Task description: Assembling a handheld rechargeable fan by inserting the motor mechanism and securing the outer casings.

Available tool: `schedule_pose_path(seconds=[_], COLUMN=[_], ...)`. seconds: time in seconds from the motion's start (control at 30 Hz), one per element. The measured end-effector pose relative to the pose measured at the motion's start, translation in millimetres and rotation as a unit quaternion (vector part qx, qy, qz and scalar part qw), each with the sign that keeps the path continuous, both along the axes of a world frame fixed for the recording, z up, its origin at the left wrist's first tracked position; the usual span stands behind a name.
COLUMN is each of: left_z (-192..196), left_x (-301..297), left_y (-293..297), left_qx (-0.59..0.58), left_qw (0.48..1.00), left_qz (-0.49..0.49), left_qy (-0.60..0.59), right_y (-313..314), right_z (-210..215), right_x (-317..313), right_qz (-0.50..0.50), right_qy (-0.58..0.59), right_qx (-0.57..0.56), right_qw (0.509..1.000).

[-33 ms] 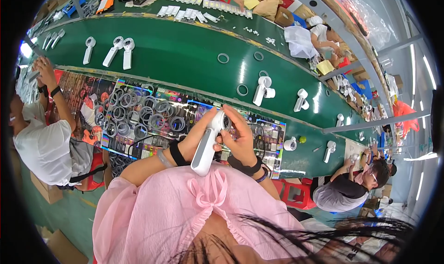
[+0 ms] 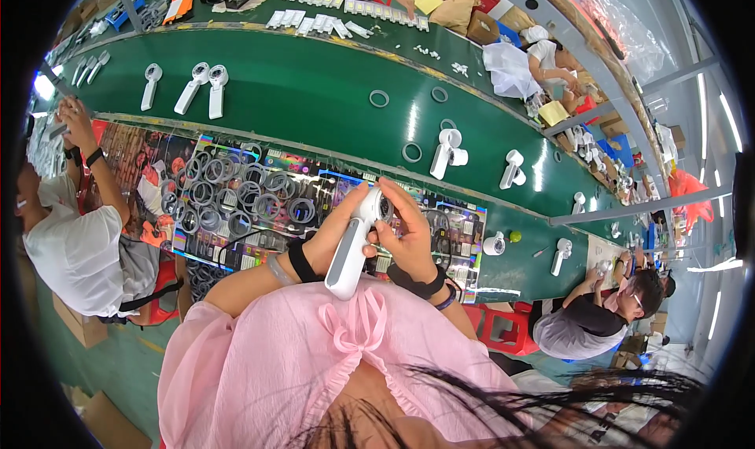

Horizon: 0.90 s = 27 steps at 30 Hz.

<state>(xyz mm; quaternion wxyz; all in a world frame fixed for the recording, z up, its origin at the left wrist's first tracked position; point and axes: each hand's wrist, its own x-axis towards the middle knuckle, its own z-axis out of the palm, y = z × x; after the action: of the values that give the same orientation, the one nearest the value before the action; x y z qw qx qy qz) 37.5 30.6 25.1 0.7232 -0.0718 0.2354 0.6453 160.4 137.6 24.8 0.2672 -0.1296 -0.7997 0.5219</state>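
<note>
Close to my chest, a white handheld fan with a grey panel along its handle hangs tilted, its round head uppermost. My left hand is closed around the head from the left, partly behind it. From the right, my right hand wraps the head, its thumb near the dark round front and its fingers over the top. To the left of my hands, many grey rings lie loosely piled on a mat with a colourful print.
Beyond the mat runs a green conveyor belt carrying white fans and a few grey rings. Right of the mat lie a white fan head and a small green round thing. Co-workers sit left and right.
</note>
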Motion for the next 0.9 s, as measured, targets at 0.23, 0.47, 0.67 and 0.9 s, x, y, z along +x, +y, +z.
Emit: schedule_pose_path(seconds=[0.23,0.47,0.67,0.9], left_z=[-5,-1,3,1], left_x=[0,0,7,10], left_y=[1,-4,-1,-5], left_qx=[-0.022,-0.029,-0.047,-0.023], left_qw=[0.999,0.990,0.981,0.980], left_qz=[-0.002,-0.080,-0.111,-0.128], left_qy=[0.033,0.115,0.149,0.150], right_y=[1,22,28,31], right_z=[1,32,36,40], right_x=[2,18,27,30], right_qz=[0.005,0.074,0.077,0.095], right_qy=[-0.025,-0.163,-0.171,-0.143], right_qx=[0.043,0.030,0.142,0.170], right_qw=[0.999,0.983,0.972,0.970])
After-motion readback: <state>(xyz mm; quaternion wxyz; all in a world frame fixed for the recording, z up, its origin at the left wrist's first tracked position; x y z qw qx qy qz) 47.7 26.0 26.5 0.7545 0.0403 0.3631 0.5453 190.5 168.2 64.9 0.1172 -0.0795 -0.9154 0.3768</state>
